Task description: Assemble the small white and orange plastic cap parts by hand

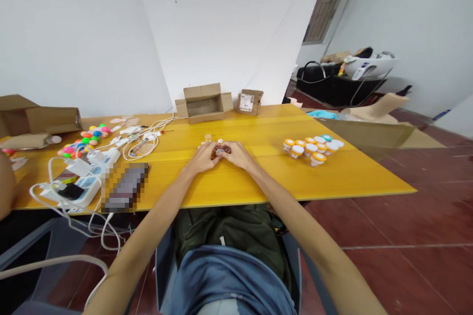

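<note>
My left hand [204, 158] and my right hand [236, 155] meet over the yellow table, their fingers curled toward each other. Between the fingertips is a small, see-through round piece [220, 151], perhaps a little container; its exact kind is too small to tell. Just beyond the hands lies a small white item with dark spots [220, 141], and similar ones show partly behind my left hand. A small clear cup-like container [208, 137] stands close by, beyond my left fingers.
At right stand several small jars [311, 148] with orange, white and teal lids. Two cardboard boxes, one open [205, 108] and one smaller [250, 102], sit near the wall. Leftward are a power strip [90, 182], cables, a blurred-out phone [127, 188] and colourful balls [88, 140].
</note>
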The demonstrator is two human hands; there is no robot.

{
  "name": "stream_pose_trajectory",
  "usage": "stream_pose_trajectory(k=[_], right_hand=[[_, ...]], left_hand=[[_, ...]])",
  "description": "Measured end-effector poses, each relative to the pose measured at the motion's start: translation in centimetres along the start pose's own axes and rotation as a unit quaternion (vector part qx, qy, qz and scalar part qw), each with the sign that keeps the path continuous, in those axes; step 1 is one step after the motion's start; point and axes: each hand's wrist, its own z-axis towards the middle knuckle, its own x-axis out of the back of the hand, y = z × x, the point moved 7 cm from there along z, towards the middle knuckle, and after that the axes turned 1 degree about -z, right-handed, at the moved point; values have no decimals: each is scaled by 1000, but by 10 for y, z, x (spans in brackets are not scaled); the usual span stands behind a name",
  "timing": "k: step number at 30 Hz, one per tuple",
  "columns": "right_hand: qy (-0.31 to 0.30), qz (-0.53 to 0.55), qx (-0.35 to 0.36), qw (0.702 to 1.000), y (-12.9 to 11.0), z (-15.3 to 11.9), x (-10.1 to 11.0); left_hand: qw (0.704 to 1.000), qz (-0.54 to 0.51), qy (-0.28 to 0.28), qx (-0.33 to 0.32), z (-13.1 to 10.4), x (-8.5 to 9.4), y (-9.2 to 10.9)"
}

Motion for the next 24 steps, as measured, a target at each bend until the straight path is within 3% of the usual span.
stream_pose_trajectory(k=[6, 20, 24], right_hand=[[-3, -5, -3, 1000, -2, -1, 1], [13, -25, 73, 997, -2, -1, 6], [9, -30, 52, 998, 2, -1, 5]], left_hand=[[1000, 14, 6, -1, -1, 0, 1], [1000, -5, 15, -2, 2, -4, -9], [1000, -11, 12, -4, 2, -4, -10]])
